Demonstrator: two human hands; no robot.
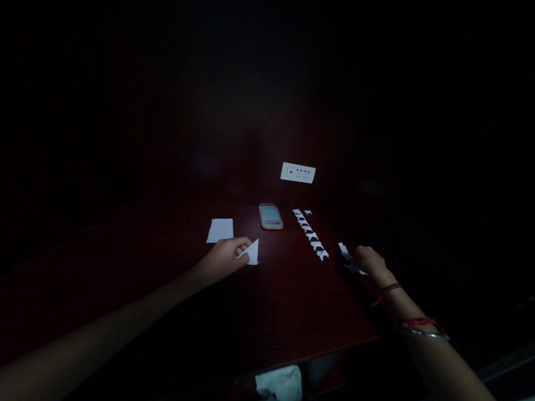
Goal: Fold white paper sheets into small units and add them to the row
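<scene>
My left hand (223, 260) is closed on a folded piece of white paper (252, 254), pinched between thumb and fingers, its pointed corner facing up. Just behind that hand a flat white paper sheet (220, 229) lies on the table. My right hand (369, 259) is curled low at the table's right side, among white paper strips (343, 250). Its fingertips are hidden, so what they pinch cannot be made out. Between the hands, a row of small folded white paper pieces (310, 234) runs diagonally, with one piece (308, 212) beside its far end.
A phone-like object (271, 216), its screen pixelated, lies on the dark red table (288, 312) near the wall. A white socket panel (297, 172) is on the wall behind. Below the front edge a pale cloth-like item (279, 384) shows. The surroundings are very dark.
</scene>
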